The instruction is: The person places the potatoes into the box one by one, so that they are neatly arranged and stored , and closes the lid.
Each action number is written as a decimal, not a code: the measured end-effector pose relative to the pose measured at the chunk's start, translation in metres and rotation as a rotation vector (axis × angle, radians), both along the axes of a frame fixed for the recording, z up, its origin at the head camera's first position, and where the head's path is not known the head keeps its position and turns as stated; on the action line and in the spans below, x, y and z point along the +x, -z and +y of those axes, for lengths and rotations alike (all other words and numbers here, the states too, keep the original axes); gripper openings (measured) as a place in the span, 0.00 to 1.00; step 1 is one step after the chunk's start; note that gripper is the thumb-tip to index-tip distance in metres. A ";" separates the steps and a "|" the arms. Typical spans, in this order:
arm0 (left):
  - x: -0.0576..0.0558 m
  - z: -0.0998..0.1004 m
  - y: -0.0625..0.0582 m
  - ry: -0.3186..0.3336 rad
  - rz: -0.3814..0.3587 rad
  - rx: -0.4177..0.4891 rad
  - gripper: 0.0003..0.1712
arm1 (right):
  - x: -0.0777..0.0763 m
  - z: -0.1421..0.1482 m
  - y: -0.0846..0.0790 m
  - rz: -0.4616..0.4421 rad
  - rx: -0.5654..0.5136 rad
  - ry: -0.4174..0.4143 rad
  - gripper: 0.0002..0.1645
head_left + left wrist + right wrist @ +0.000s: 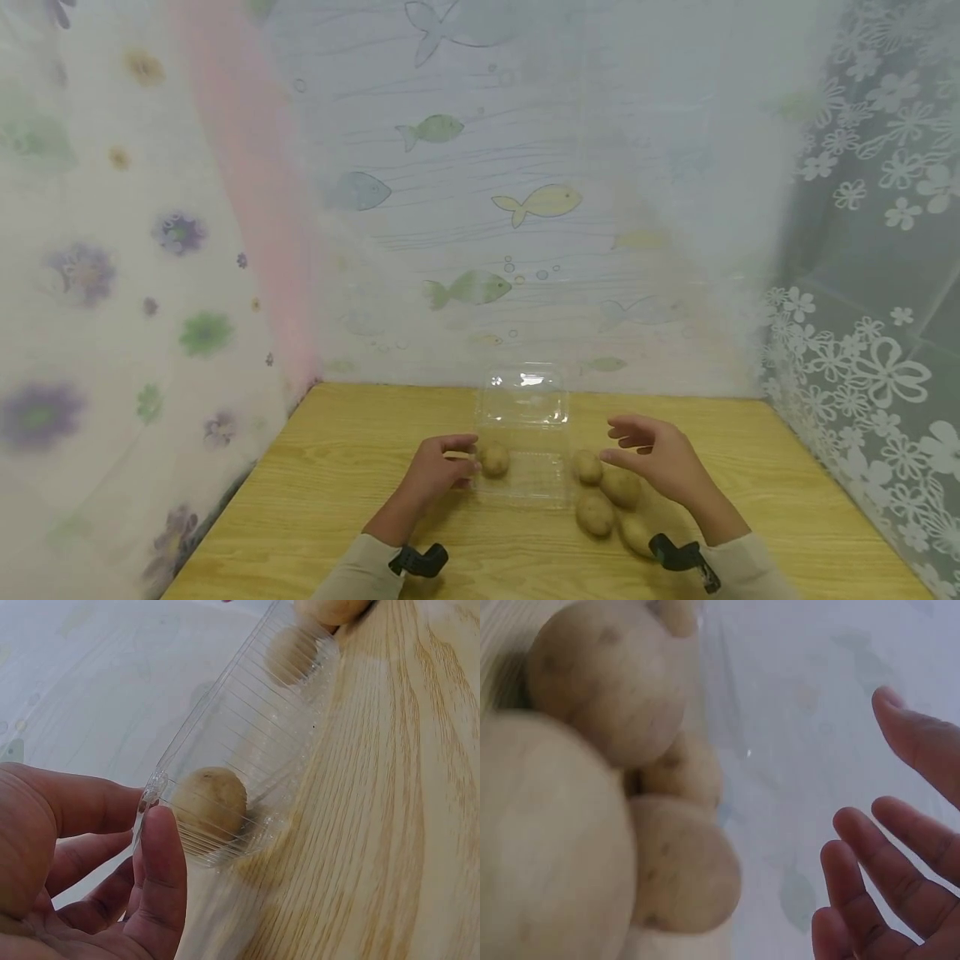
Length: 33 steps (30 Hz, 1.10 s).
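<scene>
A clear plastic clamshell box [528, 498] stands on the table with its lid [522, 406] raised at the back. Inside, against its left side, lies one potato [494, 460], which also shows through the ribbed wall in the left wrist view [210, 804]. My left hand [442, 465] pinches the box's left rim between thumb and fingers. Right of the box several loose potatoes [595, 512] lie in a cluster. Above them hovers my right hand [656, 458], its fingers spread and relaxed; in the right wrist view the hand [900, 885] is apart from the potatoes [686, 862] and holds nothing.
The wood-grain table [337, 475] reaches back to a pale curtain [540, 275] printed with fish. Flowered sheets hang on the left [112, 333] and right [885, 358] sides. Each wrist wears a black strap mount [678, 553].
</scene>
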<state>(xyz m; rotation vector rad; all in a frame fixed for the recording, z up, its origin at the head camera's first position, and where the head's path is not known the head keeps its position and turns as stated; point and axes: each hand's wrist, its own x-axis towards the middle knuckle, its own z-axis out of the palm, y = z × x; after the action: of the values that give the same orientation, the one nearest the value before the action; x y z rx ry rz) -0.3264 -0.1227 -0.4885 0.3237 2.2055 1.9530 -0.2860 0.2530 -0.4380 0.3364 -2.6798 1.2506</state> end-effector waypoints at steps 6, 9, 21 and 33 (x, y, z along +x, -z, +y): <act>0.001 0.000 0.000 -0.003 -0.008 0.001 0.31 | 0.002 0.022 0.013 -0.039 -0.036 -0.014 0.37; 0.001 -0.001 0.000 0.002 -0.008 0.004 0.31 | 0.002 0.031 0.019 -0.072 -0.075 -0.037 0.36; -0.004 -0.001 0.002 -0.021 0.033 -0.049 0.26 | -0.002 0.049 0.039 -0.193 -0.208 -0.055 0.36; -0.003 0.000 0.002 -0.068 0.003 -0.082 0.28 | -0.003 0.063 0.054 -0.279 -0.278 -0.171 0.36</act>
<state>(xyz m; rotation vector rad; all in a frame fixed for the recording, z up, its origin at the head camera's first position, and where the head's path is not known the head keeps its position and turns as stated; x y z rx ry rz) -0.3294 -0.1226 -0.4908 0.2434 2.3200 1.8898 -0.2894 0.3165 -0.4924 0.3837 -2.6886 1.8189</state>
